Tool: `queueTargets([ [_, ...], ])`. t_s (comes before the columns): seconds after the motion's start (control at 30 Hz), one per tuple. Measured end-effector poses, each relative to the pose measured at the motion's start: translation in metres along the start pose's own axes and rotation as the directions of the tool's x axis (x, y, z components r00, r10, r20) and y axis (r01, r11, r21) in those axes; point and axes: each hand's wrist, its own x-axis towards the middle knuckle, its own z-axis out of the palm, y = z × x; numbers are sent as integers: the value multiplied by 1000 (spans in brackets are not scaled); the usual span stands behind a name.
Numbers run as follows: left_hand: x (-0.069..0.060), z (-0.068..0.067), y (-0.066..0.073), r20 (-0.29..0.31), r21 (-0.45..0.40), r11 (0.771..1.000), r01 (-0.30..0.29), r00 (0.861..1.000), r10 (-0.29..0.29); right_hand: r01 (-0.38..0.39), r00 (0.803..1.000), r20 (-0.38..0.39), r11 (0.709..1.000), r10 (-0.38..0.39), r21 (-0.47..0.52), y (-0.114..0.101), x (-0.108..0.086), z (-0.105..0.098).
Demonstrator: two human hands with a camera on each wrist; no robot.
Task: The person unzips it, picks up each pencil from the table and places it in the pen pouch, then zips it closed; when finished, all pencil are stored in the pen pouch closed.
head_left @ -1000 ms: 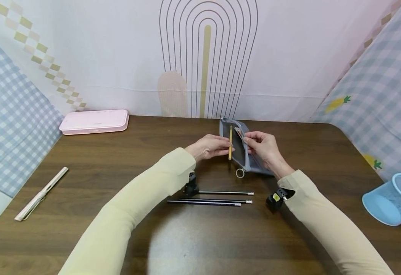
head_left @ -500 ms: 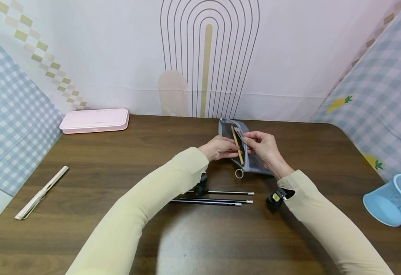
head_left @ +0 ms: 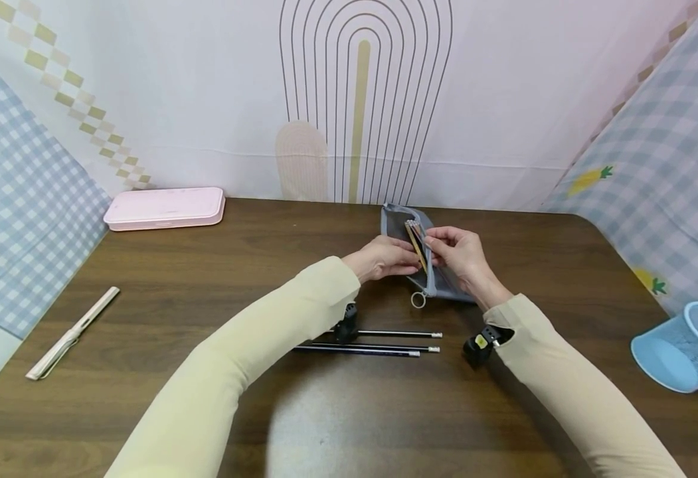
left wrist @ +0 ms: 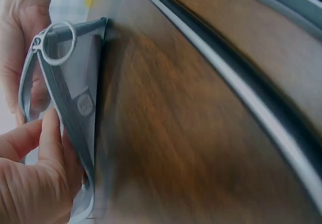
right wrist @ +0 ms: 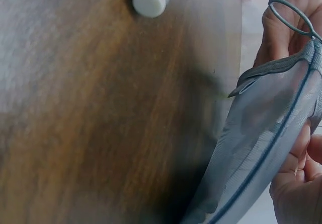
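A grey mesh zip pouch (head_left: 447, 285) lies at the back of the table, its mouth spread toward the left. My right hand (head_left: 463, 260) pinches the near-right edge of that mouth. The fingers of my left hand (head_left: 387, 257) reach into the opening and hold a yellow pencil (head_left: 416, 244), which lies slanted inside beside other pencils with eraser ends. In the left wrist view, a ring zip pull (left wrist: 59, 44) hangs at the pouch's corner, and the left fingertips are partly hidden by the zip edge. The mesh (right wrist: 261, 113) fills much of the right wrist view's right side.
Three dark pencils (head_left: 378, 348) with white erasers lie in front of the hands, partly beneath the left wrist. A pink case (head_left: 165, 208) sits back left, a folded cream fan-like item (head_left: 74, 334) at left, and a blue mesh cup (head_left: 677, 352) on its side at right.
My left hand has moved right, bringing the yellow pencil from in front of the pouch's mouth down into it, tilted alongside the other pencils. My right hand keeps its grip on the edge.
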Motion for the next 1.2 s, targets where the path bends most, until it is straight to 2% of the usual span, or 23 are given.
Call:
queueTargets([
  [0.07,-18,-1,7,18,15,1000,-9,1000,9,-1,1000,-5,1000,1,-10,0,0,-1],
  [0.17,-32,-11,10,86,40,999,-16,996,12,-2,1000,-11,1000,2,-18,0,1,-2],
  [0.23,-42,-20,9,151,99,995,-23,989,7,1,1000,-16,1000,-2,-14,1,1,-2],
  [0.3,-51,-30,6,220,185,982,-25,975,-17,4,1000,-21,1000,-4,-2,1,1,-2],
  [0.4,-64,-44,-2,301,346,937,-39,951,-72,11,1000,-26,1000,-10,15,2,1,-3],
  [0.47,-71,-52,-9,326,425,904,-42,939,-110,13,1000,-26,1000,-12,24,2,1,-3],
  [0.57,-79,-61,-19,333,507,861,-51,932,-141,18,1000,-26,999,-17,32,3,1,-4],
  [0.67,-85,-67,-28,347,541,837,-82,928,-133,23,999,-26,999,-22,38,3,2,-4],
  [0.73,-88,-70,-32,369,560,818,-128,923,-108,28,999,-30,999,-27,43,3,2,-4],
  [0.9,-90,-74,-38,441,584,769,-260,897,-31,28,999,-32,998,-26,56,4,3,-4],
  [1.03,-90,-77,-39,473,584,753,-304,881,-12,23,999,-32,998,-21,50,4,2,-4],
  [1.13,-90,-77,-40,479,585,747,-316,878,-4,24,999,-34,999,-23,37,2,1,-4],
  [1.2,-90,-77,-41,485,593,731,-336,874,8,24,999,-32,999,-23,30,2,1,-4],
])
